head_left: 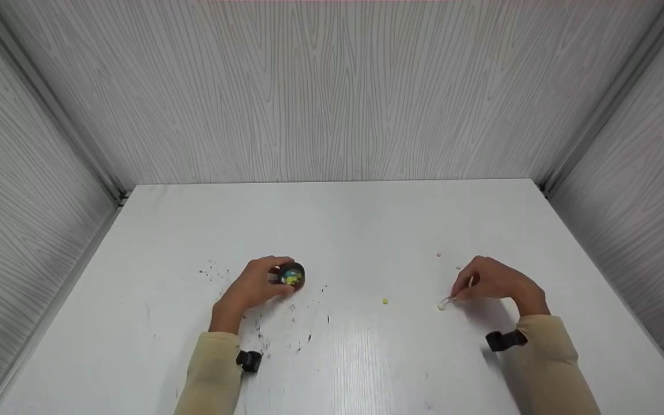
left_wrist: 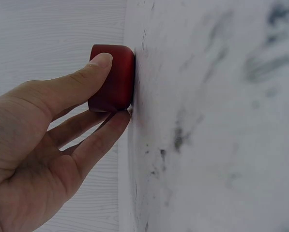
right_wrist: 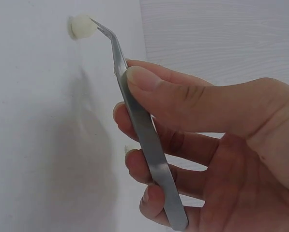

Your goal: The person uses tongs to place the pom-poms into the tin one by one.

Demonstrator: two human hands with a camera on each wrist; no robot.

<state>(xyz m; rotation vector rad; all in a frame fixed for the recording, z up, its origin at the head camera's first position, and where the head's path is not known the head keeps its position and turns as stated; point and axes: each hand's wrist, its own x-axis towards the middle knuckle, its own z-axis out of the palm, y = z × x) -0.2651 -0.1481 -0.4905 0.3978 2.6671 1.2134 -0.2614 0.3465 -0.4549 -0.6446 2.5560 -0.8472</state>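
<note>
My left hand [head_left: 251, 286] holds a small red metallic cup [left_wrist: 117, 79] by its sides, thumb on one side and fingers on the other. The cup stands on the white table, and in the head view yellow and bluish beads [head_left: 292, 278] show inside it. Farther right, my right hand [head_left: 493, 280] pinches a pair of silver bent-tip tweezers [right_wrist: 149, 130] between thumb and fingers. The tips meet a pale cream bead [right_wrist: 84, 25] at its edge; whether they grip it, I cannot tell. The bead is at or just above the tabletop.
A yellow bead [head_left: 385, 301] lies between the hands. Beyond the right hand are a pink bead [head_left: 438, 254] and a pale greenish bead [head_left: 458, 267]. Dark smudges [head_left: 260, 334] mark the table around the left hand. Wood-grain panels [head_left: 332, 92] enclose the back and sides.
</note>
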